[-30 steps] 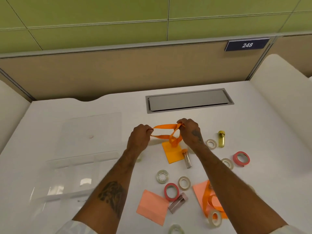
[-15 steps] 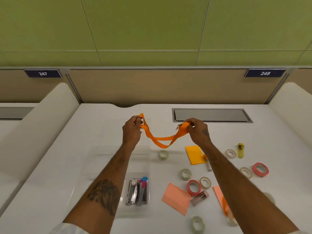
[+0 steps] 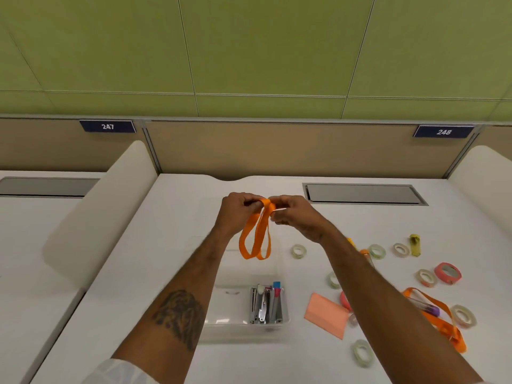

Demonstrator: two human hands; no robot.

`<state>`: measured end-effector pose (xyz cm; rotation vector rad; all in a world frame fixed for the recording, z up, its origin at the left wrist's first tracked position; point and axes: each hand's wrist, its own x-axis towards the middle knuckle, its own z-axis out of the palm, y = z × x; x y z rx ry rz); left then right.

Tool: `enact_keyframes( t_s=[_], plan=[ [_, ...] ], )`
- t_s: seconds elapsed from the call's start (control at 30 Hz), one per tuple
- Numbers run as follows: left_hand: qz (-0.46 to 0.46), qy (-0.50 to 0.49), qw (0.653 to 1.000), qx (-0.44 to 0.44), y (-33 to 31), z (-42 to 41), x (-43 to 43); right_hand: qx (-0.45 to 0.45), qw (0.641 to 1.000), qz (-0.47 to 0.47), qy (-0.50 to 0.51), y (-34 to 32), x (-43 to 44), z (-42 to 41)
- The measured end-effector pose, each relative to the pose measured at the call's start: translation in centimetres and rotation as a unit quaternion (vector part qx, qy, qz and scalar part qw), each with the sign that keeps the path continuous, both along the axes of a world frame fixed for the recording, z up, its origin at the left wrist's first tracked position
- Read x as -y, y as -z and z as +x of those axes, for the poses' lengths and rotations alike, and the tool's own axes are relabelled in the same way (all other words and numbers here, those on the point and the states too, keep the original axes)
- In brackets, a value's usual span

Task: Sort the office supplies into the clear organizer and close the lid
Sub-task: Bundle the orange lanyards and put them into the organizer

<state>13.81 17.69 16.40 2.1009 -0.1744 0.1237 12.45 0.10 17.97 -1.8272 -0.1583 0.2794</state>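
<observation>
Nearest to me a clear tape roll (image 3: 363, 353) lies flat on the white bench (image 3: 133, 300). To its right a second lanyard (image 3: 443, 325), also orange, lies bunched up with a purple-capped tube (image 3: 425, 306) across it. A peach note pad (image 3: 327, 314) lies between my forearms.

Left of the pad stands the clear organizer (image 3: 235, 325). Its near right compartment holds metal clips and pens (image 3: 266, 306). How the lid lies I cannot make out through the clear plastic.

Further right on the bench are a pink tape roll (image 3: 447, 273), several pale tape rolls and a yellow tube (image 3: 415, 244), well apart from the organizer.

Beyond the organizer I have both hands raised above the bench, close together. The left hand (image 3: 238, 212) and the right hand (image 3: 293, 214) each have their fingers (image 3: 279, 202) curled tight, clamped on the top of the orange lanyard (image 3: 256, 236). It hangs from that grip in folded loops. The low ends of the loops hang over the far part of the organizer; whether they touch it I cannot tell.

Farthest off, a grey hatch (image 3: 363, 194) is set into the bench, and number plates 247 (image 3: 107, 126) and 248 (image 3: 443, 131) sit on the partition.
</observation>
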Motion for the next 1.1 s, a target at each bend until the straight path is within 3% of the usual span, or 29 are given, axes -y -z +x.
enact_keyframes(
  t_s=[0.27,0.47,0.57,0.67,0.8,0.87,0.97,1.1],
  plan=[
    [-0.052,0.008,0.999,-0.005,-0.9,-0.5,-2.5,0.039,0.999,-0.022,0.03,0.1,-4.5,-1.0],
    [-0.188,0.085,0.974,-0.096,0.2,-0.3,-4.9,0.026,0.996,0.009,0.081,0.1,-5.6,-0.9],
    [-0.163,0.145,0.962,-0.167,1.9,-0.5,-4.8,0.003,0.995,0.06,0.082,0.1,-6.0,-0.5],
    [-0.11,0.136,0.966,-0.191,3.7,-0.6,-4.4,-0.007,0.99,0.109,0.092,0.3,-6.0,0.2],
    [-0.166,0.086,0.957,-0.222,5.5,-0.4,-3.9,-0.015,0.986,0.097,0.135,1.7,-5.1,0.8],
    [-0.252,0.036,0.934,-0.249,5.8,-0.2,-3.4,0.0,0.983,0.057,0.173,2.9,-5.0,0.8],
    [-0.418,-0.048,0.856,-0.3,6.2,0.4,-2.4,0.046,0.977,-0.04,0.203,4.8,-5.4,0.6],
    [-0.496,-0.101,0.803,-0.314,5.9,0.3,-0.9,0.042,0.979,-0.105,0.17,6.9,-6.3,0.3]
  ],
)
